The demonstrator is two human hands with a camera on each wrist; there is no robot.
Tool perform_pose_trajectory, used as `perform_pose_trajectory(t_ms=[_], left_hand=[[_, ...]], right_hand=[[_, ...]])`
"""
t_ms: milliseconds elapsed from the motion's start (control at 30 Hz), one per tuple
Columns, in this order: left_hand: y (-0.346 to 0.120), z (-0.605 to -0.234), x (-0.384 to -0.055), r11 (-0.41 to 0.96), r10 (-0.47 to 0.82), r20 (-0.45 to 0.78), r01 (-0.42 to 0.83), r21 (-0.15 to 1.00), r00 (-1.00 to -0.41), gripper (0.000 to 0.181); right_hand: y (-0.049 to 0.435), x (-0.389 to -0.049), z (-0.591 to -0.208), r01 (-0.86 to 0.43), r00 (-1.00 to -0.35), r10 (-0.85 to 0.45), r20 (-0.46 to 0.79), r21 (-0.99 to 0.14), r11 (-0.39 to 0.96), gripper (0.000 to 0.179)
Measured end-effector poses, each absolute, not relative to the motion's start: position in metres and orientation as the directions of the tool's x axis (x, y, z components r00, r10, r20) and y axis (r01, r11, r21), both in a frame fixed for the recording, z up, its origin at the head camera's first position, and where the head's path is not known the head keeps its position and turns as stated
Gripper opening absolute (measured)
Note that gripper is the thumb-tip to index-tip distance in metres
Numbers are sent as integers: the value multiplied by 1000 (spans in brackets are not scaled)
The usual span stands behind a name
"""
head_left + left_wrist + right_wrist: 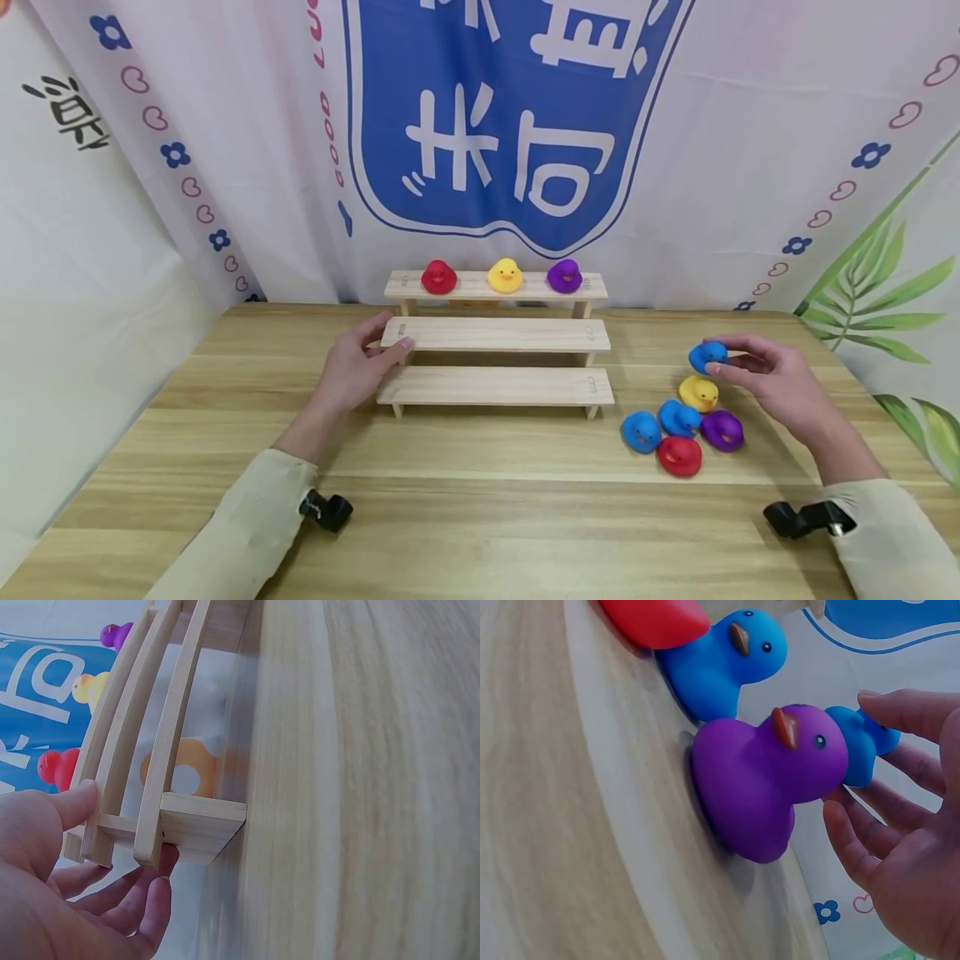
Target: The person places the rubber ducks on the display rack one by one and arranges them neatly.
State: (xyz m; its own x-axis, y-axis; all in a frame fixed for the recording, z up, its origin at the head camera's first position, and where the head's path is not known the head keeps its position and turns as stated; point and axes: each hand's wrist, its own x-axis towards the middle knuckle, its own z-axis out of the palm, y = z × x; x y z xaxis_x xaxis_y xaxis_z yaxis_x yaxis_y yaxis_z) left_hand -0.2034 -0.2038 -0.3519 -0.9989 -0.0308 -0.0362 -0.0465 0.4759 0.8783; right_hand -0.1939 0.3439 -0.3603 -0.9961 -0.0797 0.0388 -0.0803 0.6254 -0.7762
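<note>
My right hand point(783, 383) pinches a blue rubber duck point(707, 357) between thumb and fingers, behind a group of ducks at the right. In the right wrist view this blue duck point(859, 746) is partly hidden by a purple duck point(769, 780). At the middle, my left hand point(354, 367) grips the left end of a three-step wooden stand point(495, 335). Its thumb lies on the middle step, and in the left wrist view the fingers curl round the end of the stand point(172, 750). A red duck point(438, 277), a yellow duck point(506, 276) and a purple duck point(564, 277) sit along the top step.
Beside the stand on the wood-grain table point(480, 517) sit a yellow duck point(698, 393), two blue ducks, one a blue duck point(642, 432) at the left, a purple duck point(722, 431) and a red duck point(679, 457). A printed curtain point(285, 167) hangs behind.
</note>
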Motion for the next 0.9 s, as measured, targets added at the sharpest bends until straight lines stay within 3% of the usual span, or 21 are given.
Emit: perform_pose_trajectory(t_ms=[900], left_hand=[[-206,-354,-205,485,-27,-29,-38,874,-999,79]], right_hand=[[295,-186,-347,-206,-978,-131,160,-782,588,49]])
